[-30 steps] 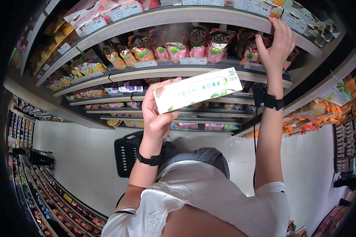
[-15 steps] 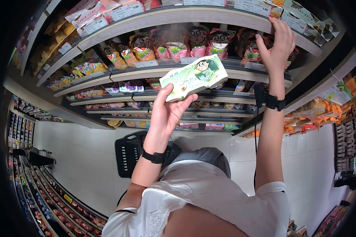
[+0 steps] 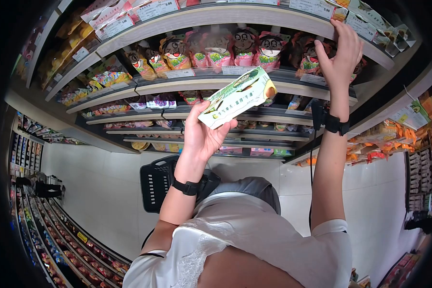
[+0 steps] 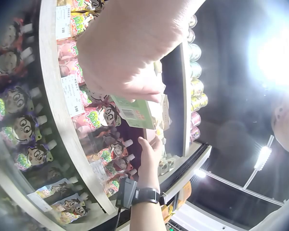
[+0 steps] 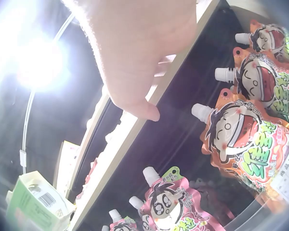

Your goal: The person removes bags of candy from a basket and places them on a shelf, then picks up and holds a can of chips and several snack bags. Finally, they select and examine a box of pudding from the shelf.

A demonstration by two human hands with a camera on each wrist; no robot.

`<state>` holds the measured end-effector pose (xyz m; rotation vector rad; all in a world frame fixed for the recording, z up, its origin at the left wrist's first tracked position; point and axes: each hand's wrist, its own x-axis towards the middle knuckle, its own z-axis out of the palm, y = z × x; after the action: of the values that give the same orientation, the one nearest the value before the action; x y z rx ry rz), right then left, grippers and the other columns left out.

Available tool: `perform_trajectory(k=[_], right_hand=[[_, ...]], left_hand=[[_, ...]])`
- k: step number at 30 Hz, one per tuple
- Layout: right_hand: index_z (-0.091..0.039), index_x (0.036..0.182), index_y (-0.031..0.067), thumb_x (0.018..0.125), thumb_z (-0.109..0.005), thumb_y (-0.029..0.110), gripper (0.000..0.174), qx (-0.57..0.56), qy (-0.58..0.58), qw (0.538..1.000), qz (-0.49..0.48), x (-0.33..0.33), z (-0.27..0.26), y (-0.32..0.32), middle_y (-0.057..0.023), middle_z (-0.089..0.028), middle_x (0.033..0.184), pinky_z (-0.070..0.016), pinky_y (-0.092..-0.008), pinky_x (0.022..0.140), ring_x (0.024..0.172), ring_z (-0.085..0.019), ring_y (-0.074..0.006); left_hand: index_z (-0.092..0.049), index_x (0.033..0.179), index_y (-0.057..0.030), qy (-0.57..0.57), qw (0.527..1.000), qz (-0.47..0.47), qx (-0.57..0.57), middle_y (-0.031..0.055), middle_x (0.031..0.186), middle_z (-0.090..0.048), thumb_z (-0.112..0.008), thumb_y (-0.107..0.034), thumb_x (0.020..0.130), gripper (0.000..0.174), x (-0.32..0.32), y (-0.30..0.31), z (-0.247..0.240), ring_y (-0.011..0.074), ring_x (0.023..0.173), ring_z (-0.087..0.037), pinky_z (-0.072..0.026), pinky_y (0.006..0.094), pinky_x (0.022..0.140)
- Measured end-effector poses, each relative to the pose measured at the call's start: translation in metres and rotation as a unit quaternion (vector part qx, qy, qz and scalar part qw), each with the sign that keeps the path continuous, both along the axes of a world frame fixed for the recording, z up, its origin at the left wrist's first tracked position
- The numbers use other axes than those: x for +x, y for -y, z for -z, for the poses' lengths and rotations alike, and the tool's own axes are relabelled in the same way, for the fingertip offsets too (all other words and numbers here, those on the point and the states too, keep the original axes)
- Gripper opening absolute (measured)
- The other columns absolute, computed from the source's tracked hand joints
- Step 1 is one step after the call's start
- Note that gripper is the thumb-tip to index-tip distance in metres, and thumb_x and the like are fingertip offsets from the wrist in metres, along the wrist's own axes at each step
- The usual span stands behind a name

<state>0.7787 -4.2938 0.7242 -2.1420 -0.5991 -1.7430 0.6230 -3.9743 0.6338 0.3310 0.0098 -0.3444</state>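
Note:
My left hand (image 3: pixel 200 134) holds a pale green and white carton (image 3: pixel 237 100) by its left end, tilted up to the right in front of the shelves. Avocado pictures and a line of printed characters show on the carton. The barcode end of the same carton (image 4: pixel 135 113) appears below the hand in the left wrist view. My right hand (image 3: pixel 342 57) is raised at the upper shelf edge (image 3: pixel 297 26), its fingertips at the edge by the price tags and its thumb apart. Orange spouted jelly pouches (image 5: pixel 241 139) hang below that hand.
Rows of spouted pouches (image 3: pixel 221 50) fill the shelf behind the carton. A black shopping basket (image 3: pixel 152 187) sits on the floor at the left. Orange snack bags (image 3: pixel 384 134) line the right side. Another shopper with a cart (image 3: pixel 48 186) is at the far left.
My left hand has turned the carton over: its plain side showed first, then its cartoon-face front, now the side with avocado pictures and printing. My right hand has stayed at the shelf edge.

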Motion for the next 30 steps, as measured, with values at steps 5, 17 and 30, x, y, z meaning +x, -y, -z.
perform_trajectory(k=[5, 17, 30], right_hand=[[-0.057, 0.132, 0.0192, 0.077, -0.074, 0.030, 0.058, 0.003, 0.008, 1.000, -0.001, 0.0011, 0.0003, -0.0003, -0.0039, -0.057, 0.132, -0.0217, -0.0565, 0.114, 0.131, -0.046, -0.0267], [-0.060, 0.128, 0.0134, 0.078, -0.074, 0.023, 0.053, -0.015, 0.046, 0.999, 0.011, -0.0071, -0.0062, -0.0087, -0.0071, -0.061, 0.127, -0.0318, -0.0449, 0.106, 0.124, -0.052, -0.0277], [-0.059, 0.130, 0.0198, 0.078, -0.073, 0.023, 0.055, 0.008, 0.039, 0.999, 0.006, -0.0018, -0.0012, -0.0057, -0.0030, -0.059, 0.131, -0.0220, -0.0527, 0.114, 0.130, -0.048, -0.0262]], left_hand=[[-0.047, 0.133, 0.0100, -0.017, 0.999, 0.028, -0.022, 0.0375, 0.101, -0.063, -0.051, -0.035, 0.096, 0.058, 0.0004, 0.0005, 0.0009, 0.0413, 0.081, -0.072, -0.0659, 0.0347, 0.068], [-0.054, 0.130, 0.0084, -0.051, 0.996, 0.058, -0.035, 0.0362, 0.097, -0.063, -0.049, -0.037, 0.097, 0.056, 0.0050, 0.0048, 0.0070, 0.0376, 0.080, -0.071, -0.0649, 0.0341, 0.066], [-0.054, 0.130, 0.0064, -0.042, 0.997, 0.060, -0.014, 0.0328, 0.097, -0.064, -0.050, -0.035, 0.097, 0.053, 0.0044, 0.0062, 0.0073, 0.0336, 0.077, -0.070, -0.0641, 0.0318, 0.064]])
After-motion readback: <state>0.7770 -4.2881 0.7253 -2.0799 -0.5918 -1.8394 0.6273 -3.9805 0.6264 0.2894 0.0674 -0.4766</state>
